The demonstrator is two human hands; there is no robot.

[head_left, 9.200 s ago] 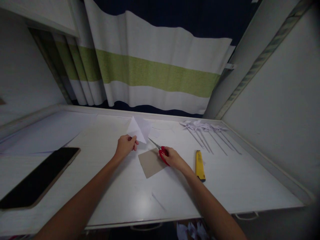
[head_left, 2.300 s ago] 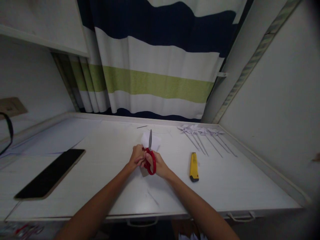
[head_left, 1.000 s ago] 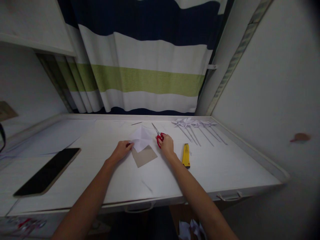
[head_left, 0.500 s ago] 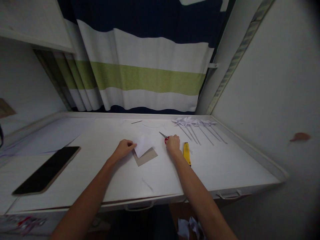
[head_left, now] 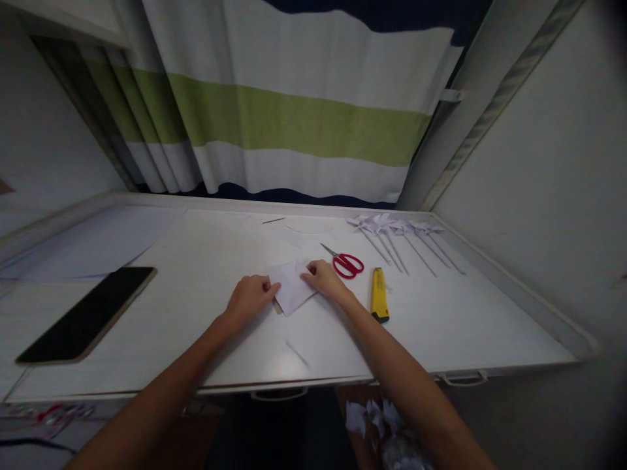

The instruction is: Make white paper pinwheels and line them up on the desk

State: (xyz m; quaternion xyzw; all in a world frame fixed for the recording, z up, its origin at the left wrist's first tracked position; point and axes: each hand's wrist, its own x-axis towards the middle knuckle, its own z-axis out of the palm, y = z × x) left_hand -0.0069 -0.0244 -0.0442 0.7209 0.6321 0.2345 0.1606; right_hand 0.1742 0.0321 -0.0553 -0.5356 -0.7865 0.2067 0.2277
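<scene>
A small piece of white paper (head_left: 290,288) is held between my two hands, low over the white desk. My left hand (head_left: 251,297) pinches its left edge with thumb and fingers. On the upper right side, my right hand (head_left: 323,277) pinches the same paper. Beneath it shows a corner of a grey-brown card (head_left: 277,307), mostly hidden. Red-handled scissors (head_left: 347,263) lie just beyond my right hand, blades toward the upper left. Right of my right forearm rests a yellow utility knife (head_left: 379,294).
Several white paper flowers (head_left: 382,225) on thin stems lie at the back right. A dark tablet-like slab (head_left: 91,313) lies at the left, near large white sheets (head_left: 98,238). A thin dark stick (head_left: 273,220) is at the back. Crumpled paper pieces (head_left: 369,416) sit below the desk edge.
My right hand has let go of the scissors and moved left onto the white paper. The paper now covers most of the card. The camera view has tilted down.
</scene>
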